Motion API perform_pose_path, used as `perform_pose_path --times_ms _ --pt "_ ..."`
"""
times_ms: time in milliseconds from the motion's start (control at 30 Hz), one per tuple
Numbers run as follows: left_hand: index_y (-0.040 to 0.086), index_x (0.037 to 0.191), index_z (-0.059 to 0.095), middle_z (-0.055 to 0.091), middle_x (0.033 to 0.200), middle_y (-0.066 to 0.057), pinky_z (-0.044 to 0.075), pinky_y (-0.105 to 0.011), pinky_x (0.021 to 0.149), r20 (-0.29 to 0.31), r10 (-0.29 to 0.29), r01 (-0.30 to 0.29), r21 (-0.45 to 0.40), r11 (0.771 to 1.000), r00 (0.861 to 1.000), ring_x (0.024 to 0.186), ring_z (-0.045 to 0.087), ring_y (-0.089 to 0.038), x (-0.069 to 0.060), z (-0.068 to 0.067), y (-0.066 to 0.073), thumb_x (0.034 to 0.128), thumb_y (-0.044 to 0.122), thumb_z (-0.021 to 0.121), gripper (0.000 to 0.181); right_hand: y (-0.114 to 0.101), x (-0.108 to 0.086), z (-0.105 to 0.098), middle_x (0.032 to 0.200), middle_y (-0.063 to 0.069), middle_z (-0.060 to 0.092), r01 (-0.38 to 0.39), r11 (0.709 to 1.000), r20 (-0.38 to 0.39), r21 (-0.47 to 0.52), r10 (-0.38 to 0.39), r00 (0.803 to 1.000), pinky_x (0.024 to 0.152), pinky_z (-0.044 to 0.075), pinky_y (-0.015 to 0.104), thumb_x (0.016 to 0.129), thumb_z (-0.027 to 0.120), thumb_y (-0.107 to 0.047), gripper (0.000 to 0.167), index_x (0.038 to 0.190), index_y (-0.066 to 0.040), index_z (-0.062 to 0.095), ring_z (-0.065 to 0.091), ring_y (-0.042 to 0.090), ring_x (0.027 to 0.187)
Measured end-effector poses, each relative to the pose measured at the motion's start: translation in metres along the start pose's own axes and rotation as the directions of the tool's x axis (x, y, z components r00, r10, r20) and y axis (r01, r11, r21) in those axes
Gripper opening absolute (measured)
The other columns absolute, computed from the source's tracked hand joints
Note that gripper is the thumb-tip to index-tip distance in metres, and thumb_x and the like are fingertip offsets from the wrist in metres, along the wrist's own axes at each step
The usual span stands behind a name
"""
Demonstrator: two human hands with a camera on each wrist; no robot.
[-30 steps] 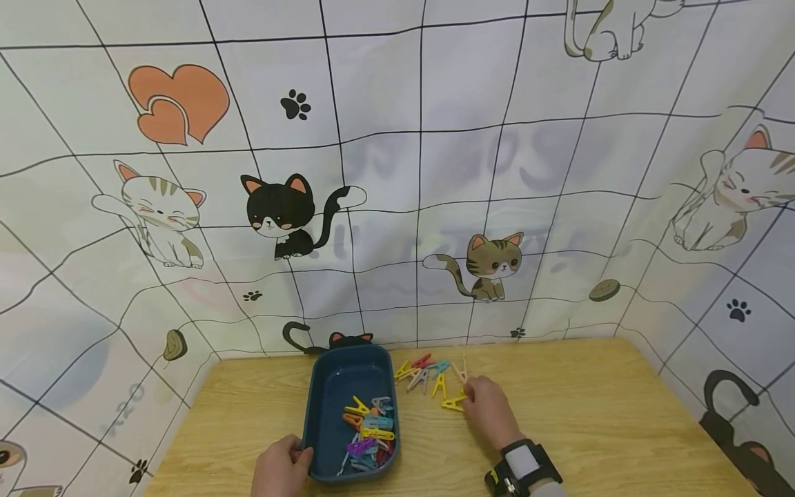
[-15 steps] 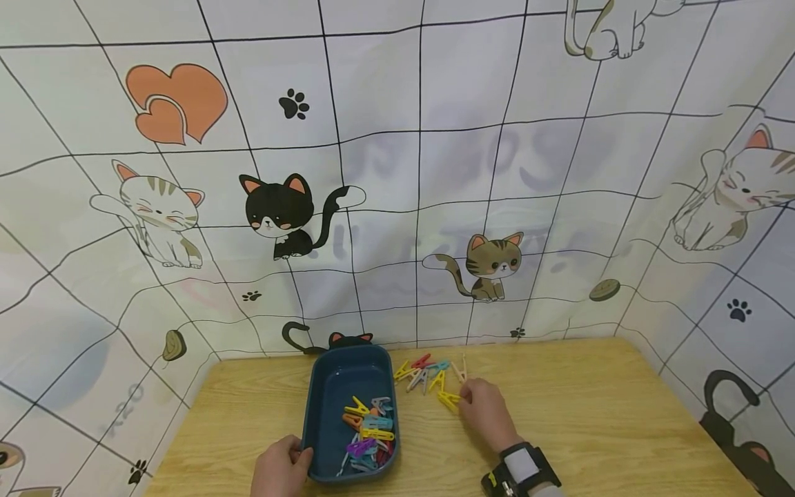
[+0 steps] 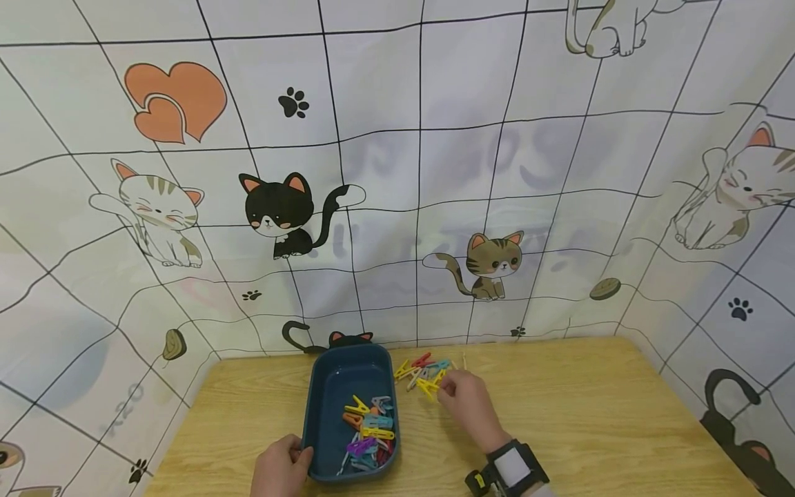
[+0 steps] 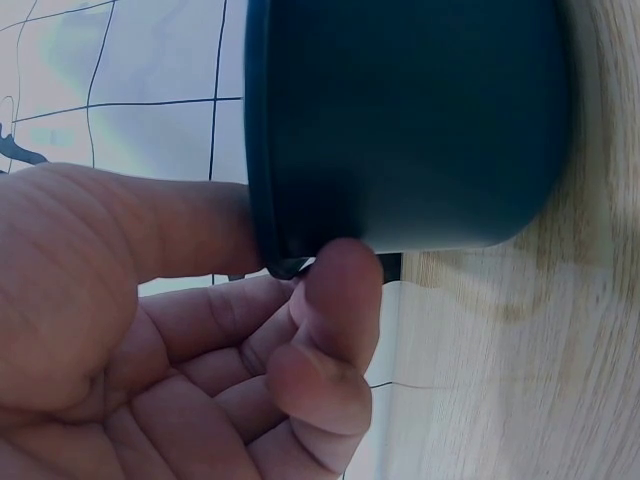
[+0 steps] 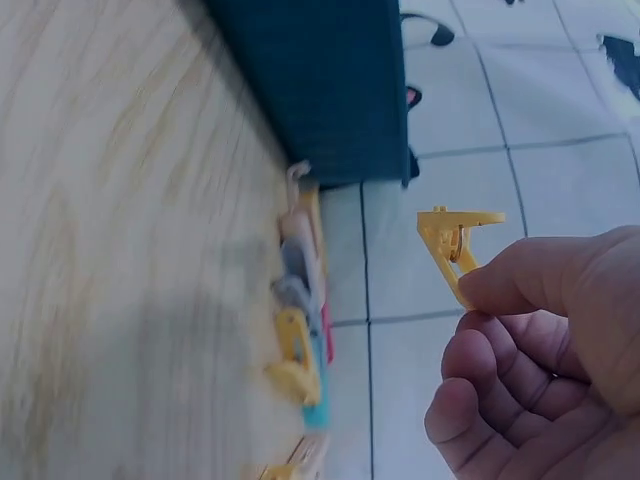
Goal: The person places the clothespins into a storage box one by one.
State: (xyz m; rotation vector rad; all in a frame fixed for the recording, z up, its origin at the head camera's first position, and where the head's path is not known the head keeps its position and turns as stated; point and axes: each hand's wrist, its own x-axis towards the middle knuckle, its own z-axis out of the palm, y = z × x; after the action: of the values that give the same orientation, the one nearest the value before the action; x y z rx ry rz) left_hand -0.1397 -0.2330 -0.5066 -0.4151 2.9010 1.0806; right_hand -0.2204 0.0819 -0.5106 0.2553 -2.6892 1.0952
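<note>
My left hand (image 3: 281, 467) grips the near left corner of a dark blue plastic bin (image 3: 338, 376), thumb over the rim and fingertips against the outer wall. Several coloured clothespins (image 3: 377, 422) lie heaped in the bin's near right part. Thumb and fingers of my right hand (image 3: 473, 407) pinch one leg of a yellow clothespin (image 5: 452, 240), which is held up off the table in the right wrist view. Behind that hand, a loose group of clothespins (image 3: 422, 361) in red, yellow, blue and pale colours lies on the table, partly hidden by it.
The bin stands on a light wooden table (image 3: 559, 414), left of the loose clothespins. A white cloth (image 3: 385, 172) with black grid lines and printed cats hangs behind the table and along both sides. A black device is strapped on my right wrist (image 3: 512, 468).
My right hand has moved left toward the bin and slightly away from me, carrying the yellow clothespin. My left hand and the bin stay where they were.
</note>
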Motion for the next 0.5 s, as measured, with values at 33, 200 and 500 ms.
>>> perform_pose_path --times_ms 33,200,500 --pt "-0.001 0.085 0.067 0.057 0.065 0.000 0.042 -0.030 0.055 0.000 -0.002 0.002 0.000 1.000 1.000 0.057 0.051 -0.014 0.000 0.000 0.000 0.0913 0.007 0.071 0.011 -0.003 0.000 0.000 0.074 -0.003 0.058 0.010 1.000 0.005 0.006 -0.010 1.000 0.057 0.043 0.023 0.084 0.075 0.000 0.010 0.081 -0.008 0.069 0.049 0.009 0.066" --pt "-0.001 0.086 0.067 0.057 0.066 0.000 0.042 -0.031 0.056 0.011 -0.019 0.019 -0.004 1.000 1.000 0.058 0.052 -0.015 0.001 0.001 0.000 0.0922 0.007 0.070 0.011 -0.016 -0.003 0.008 0.076 -0.003 0.059 0.064 0.997 0.023 0.031 -0.065 0.998 0.059 0.045 0.022 0.082 0.074 0.001 0.010 0.082 -0.008 0.069 0.050 0.007 0.068" --pt "-0.002 0.086 0.068 0.058 0.066 0.000 0.043 -0.031 0.056 0.009 -0.020 0.021 -0.010 1.000 1.000 0.059 0.053 -0.015 0.001 0.001 0.001 0.0921 0.007 0.070 0.011 -0.034 -0.011 0.029 0.077 -0.006 0.057 0.136 0.988 0.070 0.068 -0.141 0.988 0.060 0.045 0.021 0.083 0.075 0.000 0.010 0.082 -0.008 0.069 0.049 0.003 0.068"
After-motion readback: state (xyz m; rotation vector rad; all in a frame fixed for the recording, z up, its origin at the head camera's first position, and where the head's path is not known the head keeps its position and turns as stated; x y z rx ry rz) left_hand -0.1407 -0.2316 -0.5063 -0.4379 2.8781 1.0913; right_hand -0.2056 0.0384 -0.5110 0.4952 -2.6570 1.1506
